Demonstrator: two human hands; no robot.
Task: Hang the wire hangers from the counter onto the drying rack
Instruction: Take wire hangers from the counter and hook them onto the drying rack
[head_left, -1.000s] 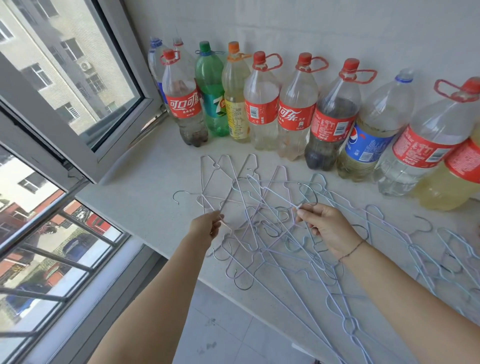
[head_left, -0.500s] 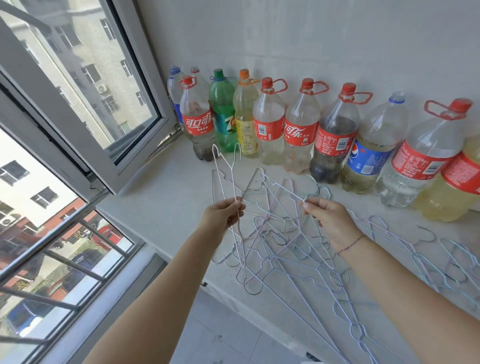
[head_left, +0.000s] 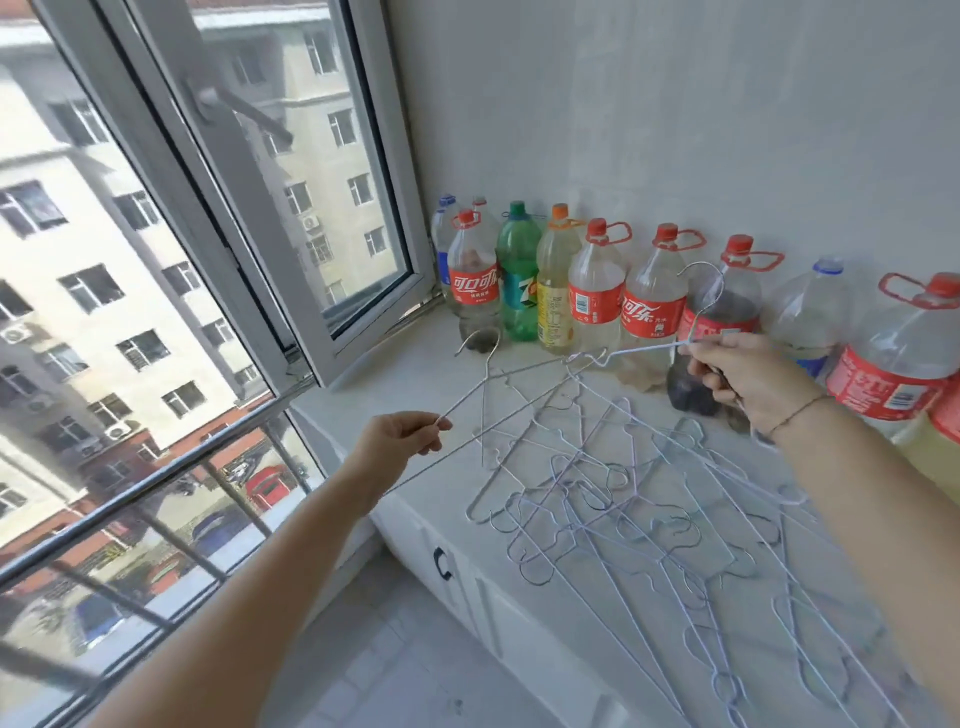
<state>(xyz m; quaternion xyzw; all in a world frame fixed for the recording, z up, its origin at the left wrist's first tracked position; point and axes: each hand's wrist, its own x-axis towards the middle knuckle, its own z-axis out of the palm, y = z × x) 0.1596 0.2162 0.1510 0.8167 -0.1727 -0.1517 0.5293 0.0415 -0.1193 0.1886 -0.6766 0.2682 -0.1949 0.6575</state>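
Hangers fill both my hands: my left hand (head_left: 402, 441) pinches one wire hanger (head_left: 480, 384) by its arm, my right hand (head_left: 737, 371) grips another hanger (head_left: 701, 306) near its hook, both lifted. Below them, the tangled pile of hangers (head_left: 639, 509) lies on the bench (head_left: 405, 358), in front of a row of bottles (head_left: 597, 291) along the wall.

A home's enclosed balcony or utility corner. A white stone-look counter (head_left: 363, 384) over white cabinet doors runs beneath a grey-framed open window (head_left: 291, 218) facing apartment blocks. At the counter's back, against the plain wall, stand reused plastic soda bottles (head_left: 597, 291).
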